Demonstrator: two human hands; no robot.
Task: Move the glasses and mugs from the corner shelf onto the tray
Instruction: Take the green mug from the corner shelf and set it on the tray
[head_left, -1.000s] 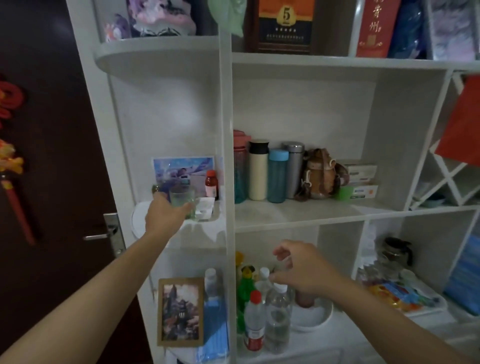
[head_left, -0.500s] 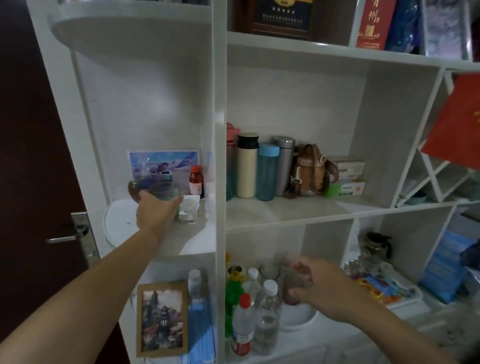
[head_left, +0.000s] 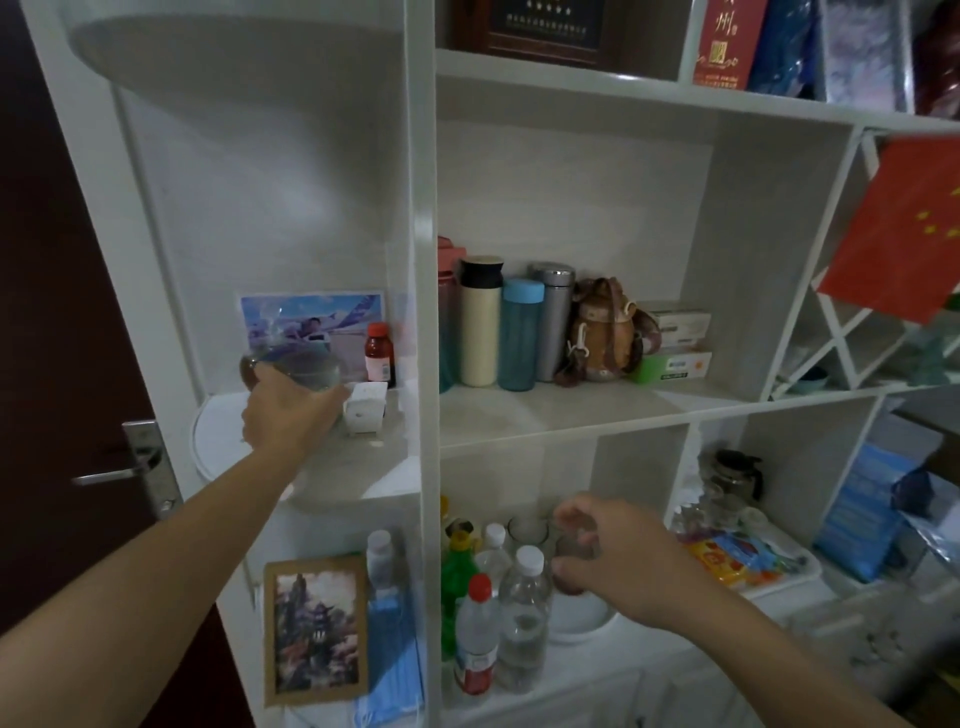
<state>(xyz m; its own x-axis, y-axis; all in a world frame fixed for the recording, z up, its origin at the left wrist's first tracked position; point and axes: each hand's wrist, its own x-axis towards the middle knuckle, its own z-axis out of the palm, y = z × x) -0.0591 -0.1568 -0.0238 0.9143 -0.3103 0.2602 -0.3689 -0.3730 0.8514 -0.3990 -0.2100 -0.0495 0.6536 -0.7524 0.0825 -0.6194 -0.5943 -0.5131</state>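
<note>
Since half a second ago your left hand (head_left: 288, 415) has lifted the clear glass (head_left: 306, 366) slightly off the corner shelf (head_left: 358, 467), grip clamped around it. Your right hand (head_left: 623, 566) now closes on a small dark glass (head_left: 571, 551) above the white bowl (head_left: 576, 616), lower compartment. White shelving surrounds you; a dark door (head_left: 62, 364) stands left.
</note>
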